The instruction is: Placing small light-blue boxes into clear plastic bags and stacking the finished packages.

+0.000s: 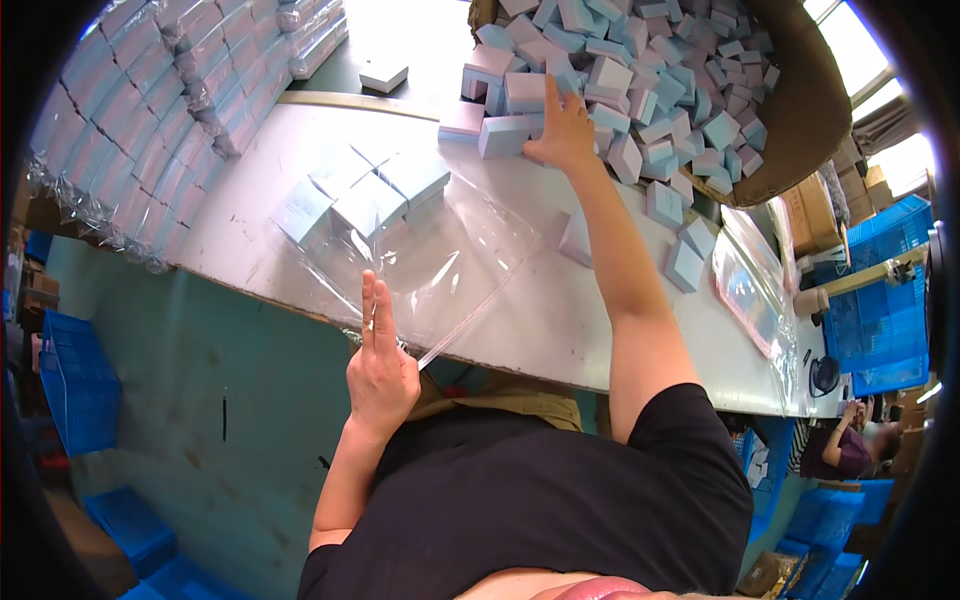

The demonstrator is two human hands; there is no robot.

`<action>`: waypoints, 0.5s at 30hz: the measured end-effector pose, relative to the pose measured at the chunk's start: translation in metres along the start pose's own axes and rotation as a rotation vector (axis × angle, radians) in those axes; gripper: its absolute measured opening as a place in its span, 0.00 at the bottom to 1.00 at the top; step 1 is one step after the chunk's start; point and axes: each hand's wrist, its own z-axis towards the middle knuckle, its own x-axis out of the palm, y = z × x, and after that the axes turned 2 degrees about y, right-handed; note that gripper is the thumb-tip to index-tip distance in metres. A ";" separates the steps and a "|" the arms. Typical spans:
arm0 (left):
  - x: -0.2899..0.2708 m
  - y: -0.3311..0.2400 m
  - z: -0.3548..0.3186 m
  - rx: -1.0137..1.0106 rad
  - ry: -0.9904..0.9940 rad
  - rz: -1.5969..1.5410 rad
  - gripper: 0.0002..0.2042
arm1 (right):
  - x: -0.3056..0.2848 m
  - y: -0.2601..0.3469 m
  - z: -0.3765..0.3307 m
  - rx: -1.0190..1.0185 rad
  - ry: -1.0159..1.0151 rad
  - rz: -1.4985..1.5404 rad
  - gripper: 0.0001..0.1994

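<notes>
My left hand [383, 365] is at the table's near edge, two fingers stretched out and the others curled at the gathered edge of a clear plastic bag [450, 285]. Several small pale blue and pink boxes [370, 205] sit in a block at the bag's far end, under the film. My right hand [567, 135] reaches far out with fingers spread over the near side of a heap of similar boxes [640, 75]. Its thumb touches the end of a pale box [508, 135], and its index finger lies by another box [525, 92] just behind.
Film-wrapped stacks of boxes [130, 120] stand at the left of the white table [260, 255]. The heap spills from a large brown carton [810, 110]. Loose boxes [685, 262] and flat plastic bags [755, 290] lie to the right. Blue crates [75, 380] stand on the floor.
</notes>
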 end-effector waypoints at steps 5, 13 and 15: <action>0.004 -0.001 0.003 0.034 -0.071 0.080 0.49 | 0.041 -0.024 0.006 0.116 0.076 -0.025 0.56; 0.001 0.007 -0.008 -0.004 -0.021 0.026 0.49 | -0.049 -0.037 -0.096 -0.135 0.172 0.239 0.43; 0.002 0.005 -0.006 0.008 -0.034 0.017 0.48 | -0.064 -0.056 -0.099 -0.057 0.166 0.331 0.39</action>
